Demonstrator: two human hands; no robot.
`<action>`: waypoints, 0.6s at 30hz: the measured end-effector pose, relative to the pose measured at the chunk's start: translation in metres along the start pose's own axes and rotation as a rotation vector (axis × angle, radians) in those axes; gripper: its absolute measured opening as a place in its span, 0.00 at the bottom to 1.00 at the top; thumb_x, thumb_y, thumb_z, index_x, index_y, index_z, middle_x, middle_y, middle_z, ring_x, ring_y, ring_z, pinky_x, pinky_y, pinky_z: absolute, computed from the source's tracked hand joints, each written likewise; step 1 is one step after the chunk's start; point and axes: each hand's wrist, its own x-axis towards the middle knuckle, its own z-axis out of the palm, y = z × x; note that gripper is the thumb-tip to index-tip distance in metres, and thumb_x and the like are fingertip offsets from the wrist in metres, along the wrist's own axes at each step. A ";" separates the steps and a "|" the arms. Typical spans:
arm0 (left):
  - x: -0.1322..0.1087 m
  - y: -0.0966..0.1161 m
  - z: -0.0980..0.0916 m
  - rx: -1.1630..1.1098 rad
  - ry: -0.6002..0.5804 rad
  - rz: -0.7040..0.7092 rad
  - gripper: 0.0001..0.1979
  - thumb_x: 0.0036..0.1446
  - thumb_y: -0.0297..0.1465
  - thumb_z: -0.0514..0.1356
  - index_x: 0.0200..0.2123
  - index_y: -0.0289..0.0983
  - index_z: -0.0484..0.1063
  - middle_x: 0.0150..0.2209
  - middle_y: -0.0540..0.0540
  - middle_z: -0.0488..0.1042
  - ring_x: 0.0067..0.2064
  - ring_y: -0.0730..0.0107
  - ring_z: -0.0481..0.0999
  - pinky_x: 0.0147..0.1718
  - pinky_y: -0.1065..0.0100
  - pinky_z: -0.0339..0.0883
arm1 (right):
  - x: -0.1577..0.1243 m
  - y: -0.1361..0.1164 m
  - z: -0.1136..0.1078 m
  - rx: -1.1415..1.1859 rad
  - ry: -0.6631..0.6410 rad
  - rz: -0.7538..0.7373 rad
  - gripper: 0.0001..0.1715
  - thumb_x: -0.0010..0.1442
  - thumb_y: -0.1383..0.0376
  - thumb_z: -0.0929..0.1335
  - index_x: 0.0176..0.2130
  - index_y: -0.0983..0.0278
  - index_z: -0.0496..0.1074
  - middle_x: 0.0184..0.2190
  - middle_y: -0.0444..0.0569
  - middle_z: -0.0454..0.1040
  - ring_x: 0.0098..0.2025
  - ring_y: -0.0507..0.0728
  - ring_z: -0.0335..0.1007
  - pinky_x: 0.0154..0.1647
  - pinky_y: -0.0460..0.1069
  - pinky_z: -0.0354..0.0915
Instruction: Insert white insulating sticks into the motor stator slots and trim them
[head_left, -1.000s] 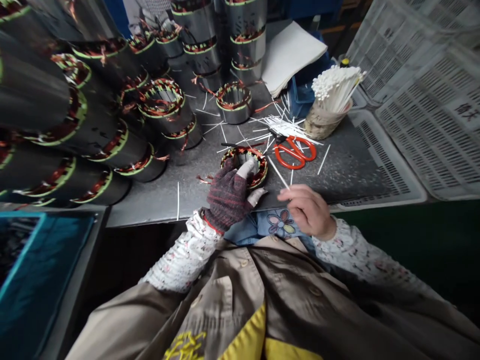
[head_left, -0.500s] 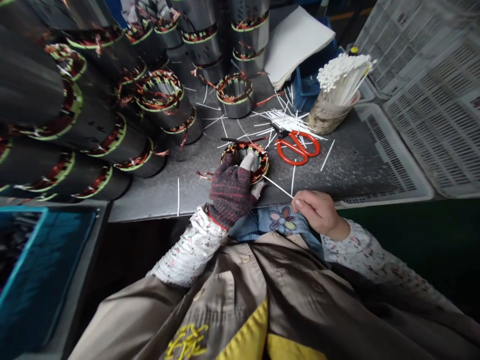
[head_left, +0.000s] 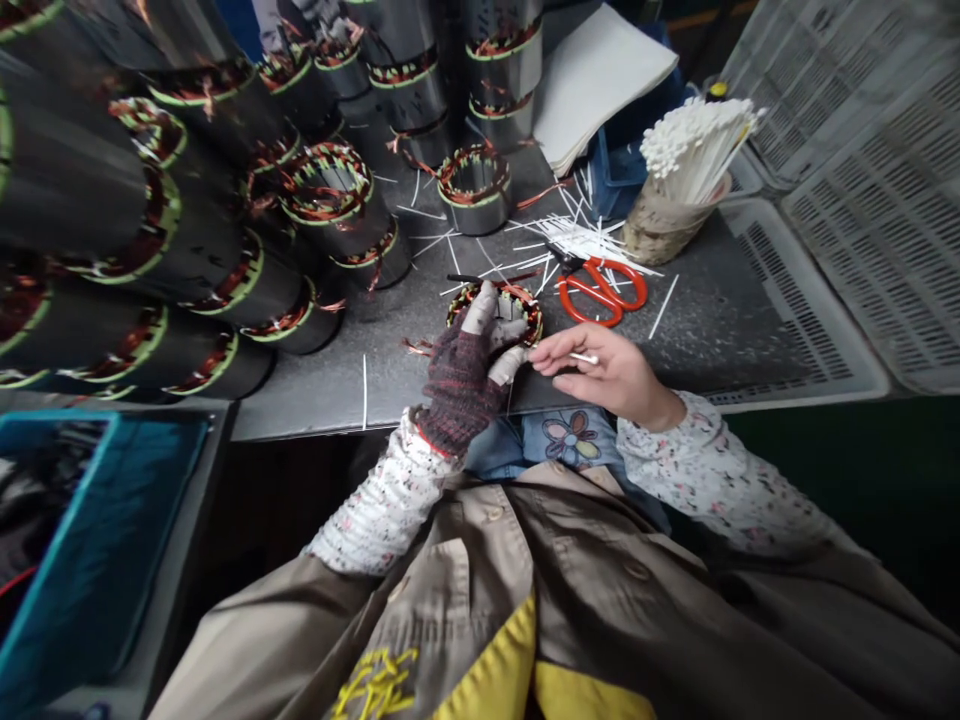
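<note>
A small motor stator [head_left: 534,318], ringed with copper windings and yellow-green insulation, lies on the dark bench in front of me. My left hand [head_left: 469,375], in a dark knitted glove with pale-wrapped fingertips, grips its near left side, with fingers over the ring and its bore. At the stator's near right edge is my bare right hand [head_left: 600,370], fingertips close to the left thumb. A white cable tie [head_left: 585,358] is in its fingers, head end pointing right; the tie's other end is hidden. Red-handled scissors [head_left: 606,290] rest just beyond.
Behind stands another stator [head_left: 474,190], and stacked stators [head_left: 202,265] crowd the left. Loose white tie strips [head_left: 581,240] lie near a cup [head_left: 667,225] of cable ties. White sheets [head_left: 600,85], a blue bin [head_left: 616,180], grey crates [head_left: 870,200] and a teal tray [head_left: 150,540] surround the bench.
My right hand has moved up and left to the stator, its fingers now more extended, and the tie's head shows. My left fingers have shifted slightly on the ring.
</note>
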 end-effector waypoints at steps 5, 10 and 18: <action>0.003 0.002 0.001 -0.126 0.088 0.021 0.09 0.70 0.32 0.63 0.50 0.40 0.81 0.49 0.43 0.84 0.53 0.59 0.84 0.54 0.57 0.80 | 0.001 -0.001 0.015 0.093 0.151 0.020 0.21 0.66 0.47 0.73 0.42 0.62 0.72 0.43 0.53 0.84 0.38 0.53 0.82 0.35 0.47 0.78; 0.006 0.005 -0.003 -0.031 0.092 0.041 0.08 0.70 0.33 0.62 0.45 0.39 0.82 0.45 0.44 0.86 0.49 0.61 0.85 0.52 0.58 0.80 | 0.000 -0.005 0.017 -0.155 0.077 -0.059 0.22 0.72 0.49 0.68 0.41 0.64 0.79 0.36 0.50 0.81 0.27 0.49 0.74 0.26 0.44 0.73; 0.008 0.010 -0.004 0.038 0.071 0.018 0.12 0.72 0.38 0.59 0.45 0.38 0.82 0.45 0.43 0.86 0.51 0.62 0.85 0.56 0.55 0.78 | 0.001 -0.019 0.012 -0.471 0.055 -0.155 0.23 0.76 0.55 0.61 0.40 0.64 0.80 0.38 0.52 0.78 0.32 0.52 0.73 0.35 0.50 0.75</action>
